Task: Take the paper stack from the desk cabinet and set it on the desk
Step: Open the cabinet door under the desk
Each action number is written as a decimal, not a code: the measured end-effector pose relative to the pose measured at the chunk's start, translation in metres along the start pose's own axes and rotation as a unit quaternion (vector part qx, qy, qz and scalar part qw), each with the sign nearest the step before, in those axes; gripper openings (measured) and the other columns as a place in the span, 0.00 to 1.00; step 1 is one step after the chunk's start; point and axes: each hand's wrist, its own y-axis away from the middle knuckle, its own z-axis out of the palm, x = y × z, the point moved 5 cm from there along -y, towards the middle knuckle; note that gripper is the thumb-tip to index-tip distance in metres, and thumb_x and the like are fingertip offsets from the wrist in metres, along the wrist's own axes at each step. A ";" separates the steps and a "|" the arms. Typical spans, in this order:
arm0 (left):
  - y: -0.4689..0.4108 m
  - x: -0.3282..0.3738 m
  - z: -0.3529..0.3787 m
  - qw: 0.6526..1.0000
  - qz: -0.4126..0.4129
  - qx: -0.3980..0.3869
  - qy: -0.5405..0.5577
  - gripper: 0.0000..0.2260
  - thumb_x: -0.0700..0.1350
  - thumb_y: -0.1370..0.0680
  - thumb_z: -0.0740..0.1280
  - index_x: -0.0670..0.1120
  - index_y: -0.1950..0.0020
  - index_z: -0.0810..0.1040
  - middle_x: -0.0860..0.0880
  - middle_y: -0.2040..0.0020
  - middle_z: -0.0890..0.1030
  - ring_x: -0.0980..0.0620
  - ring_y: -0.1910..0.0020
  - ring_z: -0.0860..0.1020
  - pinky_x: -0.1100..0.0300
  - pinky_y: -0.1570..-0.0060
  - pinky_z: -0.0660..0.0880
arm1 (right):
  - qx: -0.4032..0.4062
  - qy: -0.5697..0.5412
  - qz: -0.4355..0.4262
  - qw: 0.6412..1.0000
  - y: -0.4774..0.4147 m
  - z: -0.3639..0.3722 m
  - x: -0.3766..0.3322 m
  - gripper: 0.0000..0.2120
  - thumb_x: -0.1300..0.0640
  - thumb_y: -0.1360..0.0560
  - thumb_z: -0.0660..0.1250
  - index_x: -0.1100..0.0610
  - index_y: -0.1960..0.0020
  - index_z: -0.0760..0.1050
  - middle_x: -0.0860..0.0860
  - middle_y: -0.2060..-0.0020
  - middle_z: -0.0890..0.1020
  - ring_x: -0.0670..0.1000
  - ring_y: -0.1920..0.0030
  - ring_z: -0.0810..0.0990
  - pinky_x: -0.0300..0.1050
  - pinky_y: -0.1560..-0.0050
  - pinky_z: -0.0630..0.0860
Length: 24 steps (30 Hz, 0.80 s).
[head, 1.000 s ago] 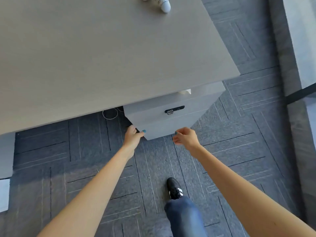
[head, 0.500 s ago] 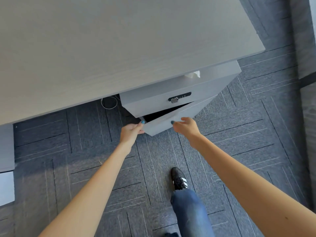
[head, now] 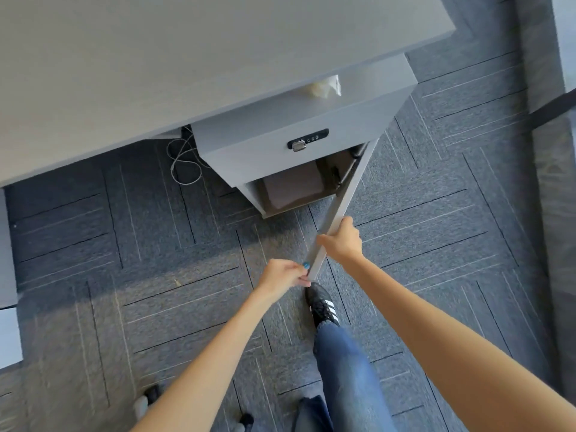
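Note:
The grey desk cabinet point(head: 265, 154) stands under the right end of the desk point(head: 187, 63). Its lower door point(head: 343, 194) is swung wide open toward me, seen edge-on. Inside the compartment lies a pale paper stack point(head: 294, 185), partly shadowed. My left hand point(head: 285, 275) pinches the door's free end near the floor. My right hand point(head: 341, 241) grips the door's edge a little higher up. Both hands are well in front of the opening, apart from the paper.
The upper drawer carries a black lock panel point(head: 307, 141). A crumpled pale item point(head: 324, 85) lies on the cabinet top. A white cable point(head: 184, 166) coils on the carpet left of the cabinet. My shoe point(head: 321, 304) and jeans leg stand just below the door.
The cabinet door went from shut, to slightly ajar, to wide open. Both hands pulled back toward me with its edge, and the paper stack inside came into view.

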 end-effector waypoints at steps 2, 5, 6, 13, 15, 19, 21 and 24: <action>0.000 -0.002 0.021 1.000 0.002 -0.028 -0.014 0.12 0.41 0.23 0.66 0.32 0.48 0.81 0.41 0.55 0.82 0.56 0.62 0.82 0.63 0.49 0.76 | 0.014 0.055 -0.005 0.998 0.005 -0.012 0.013 0.21 0.56 0.27 0.68 0.63 0.40 0.65 0.62 0.42 0.77 0.64 0.42 0.77 0.55 0.45 0.75; -0.001 0.001 0.037 0.999 0.033 -0.016 -0.035 0.14 0.45 0.23 0.66 0.35 0.48 0.83 0.45 0.54 0.80 0.49 0.52 0.79 0.55 0.42 0.72 | 0.041 0.142 -0.017 0.989 0.011 -0.034 0.035 0.18 0.57 0.25 0.66 0.63 0.40 0.65 0.63 0.42 0.77 0.66 0.41 0.76 0.55 0.46 0.73; -0.002 0.004 0.039 0.999 0.040 -0.006 -0.033 0.12 0.44 0.22 0.64 0.38 0.48 0.83 0.44 0.52 0.80 0.49 0.52 0.79 0.57 0.45 0.72 | 0.055 0.166 -0.020 0.984 0.012 -0.043 0.042 0.16 0.59 0.25 0.65 0.63 0.41 0.66 0.63 0.43 0.78 0.66 0.42 0.77 0.54 0.48 0.73; -0.022 0.031 0.050 0.992 0.099 0.032 -0.071 0.12 0.42 0.20 0.60 0.43 0.47 0.83 0.45 0.43 0.81 0.50 0.52 0.80 0.61 0.53 0.72 | 0.111 0.269 -0.053 0.955 -0.003 -0.108 0.086 0.13 0.66 0.25 0.60 0.64 0.41 0.67 0.64 0.49 0.80 0.66 0.49 0.79 0.51 0.58 0.66; -0.028 0.041 0.057 0.989 0.115 0.027 -0.085 0.12 0.42 0.20 0.60 0.44 0.47 0.83 0.45 0.44 0.82 0.49 0.50 0.81 0.57 0.48 0.73 | 0.124 0.279 -0.059 0.950 -0.005 -0.118 0.093 0.14 0.68 0.27 0.61 0.63 0.42 0.67 0.63 0.50 0.81 0.65 0.51 0.80 0.51 0.59 0.67; -0.042 0.057 0.065 0.984 0.141 0.033 -0.101 0.12 0.41 0.20 0.60 0.43 0.47 0.83 0.44 0.46 0.82 0.48 0.48 0.81 0.50 0.44 0.75 | 0.182 0.268 -0.091 0.942 -0.005 -0.121 0.102 0.13 0.71 0.27 0.58 0.62 0.44 0.67 0.60 0.49 0.80 0.63 0.53 0.79 0.50 0.61 0.68; -0.052 0.063 0.068 0.983 0.151 0.034 -0.097 0.12 0.41 0.20 0.59 0.43 0.47 0.83 0.45 0.47 0.82 0.49 0.50 0.81 0.51 0.44 0.75 | 0.229 0.261 -0.150 0.926 -0.004 -0.117 0.103 0.22 0.73 0.29 0.58 0.63 0.36 0.66 0.61 0.39 0.77 0.62 0.42 0.77 0.53 0.52 0.73; -0.066 0.064 0.067 0.982 0.167 0.041 -0.080 0.12 0.40 0.20 0.59 0.44 0.47 0.82 0.45 0.48 0.82 0.51 0.53 0.81 0.55 0.44 0.73 | 0.269 0.282 -0.265 0.882 -0.006 -0.100 0.093 0.35 0.75 0.35 0.62 0.65 0.28 0.63 0.61 0.28 0.68 0.61 0.28 0.68 0.54 0.30 0.67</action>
